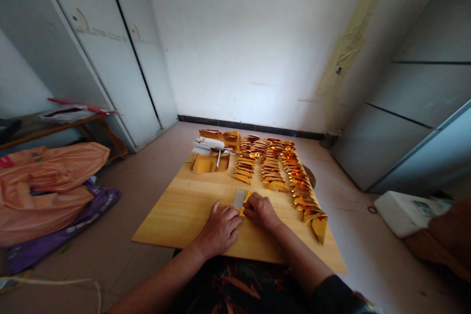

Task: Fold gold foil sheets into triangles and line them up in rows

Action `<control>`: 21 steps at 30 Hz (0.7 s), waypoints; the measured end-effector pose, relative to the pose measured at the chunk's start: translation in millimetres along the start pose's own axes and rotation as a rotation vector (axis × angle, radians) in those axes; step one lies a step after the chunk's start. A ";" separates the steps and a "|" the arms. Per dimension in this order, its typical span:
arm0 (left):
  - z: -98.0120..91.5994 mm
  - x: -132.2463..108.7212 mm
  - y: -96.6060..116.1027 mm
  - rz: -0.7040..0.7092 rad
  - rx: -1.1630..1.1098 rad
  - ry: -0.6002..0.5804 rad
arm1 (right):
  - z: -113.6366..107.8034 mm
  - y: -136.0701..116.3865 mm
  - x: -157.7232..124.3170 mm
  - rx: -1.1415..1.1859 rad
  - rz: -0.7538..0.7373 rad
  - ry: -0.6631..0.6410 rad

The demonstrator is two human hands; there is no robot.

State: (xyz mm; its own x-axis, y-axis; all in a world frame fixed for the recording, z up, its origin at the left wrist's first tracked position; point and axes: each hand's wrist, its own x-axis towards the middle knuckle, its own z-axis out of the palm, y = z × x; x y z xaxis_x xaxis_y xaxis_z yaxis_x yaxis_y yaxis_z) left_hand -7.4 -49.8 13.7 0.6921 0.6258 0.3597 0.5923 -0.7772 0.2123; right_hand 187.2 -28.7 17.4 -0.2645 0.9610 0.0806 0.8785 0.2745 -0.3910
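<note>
A small sheet of gold foil paper (242,211) with a greyish-white strip (239,198) lies on the wooden board in front of me. My left hand (221,228) presses its fingertips onto the sheet's left and near side, the thumb raised apart. From the right, my right hand (262,209) pinches the sheet's other edge, fingers bent together. My fingers cover part of the sheet, so its exact folds are hidden. Beyond my hands, folded gold foil pieces (271,167) stand overlapped in several rows, the right row (300,186) running toward the near edge.
The wooden board (176,206) holds a curved gold foil stack (206,163) and a white bundle (209,143) at far left. An orange and purple bag (55,176) lies on the floor leftward. A white box (403,212) stands right; a wall (239,59) rises behind.
</note>
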 end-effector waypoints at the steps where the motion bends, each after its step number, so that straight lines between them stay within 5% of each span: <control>1: 0.4 0.0 0.7 -0.012 -0.008 0.000 | 1.2 1.7 0.4 0.029 -0.002 0.011; 21: 14.2 15.0 5.1 -0.109 0.010 0.145 | 7.4 17.8 4.3 0.210 -0.100 0.067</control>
State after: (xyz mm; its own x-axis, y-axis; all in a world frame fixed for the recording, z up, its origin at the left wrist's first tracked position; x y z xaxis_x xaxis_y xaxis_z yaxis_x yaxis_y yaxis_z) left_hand 11.8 -43.4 7.3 0.5576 0.6895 0.4622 0.6652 -0.7042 0.2481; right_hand 198.8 -19.9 4.0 -0.3126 0.9315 0.1862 0.7454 0.3620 -0.5598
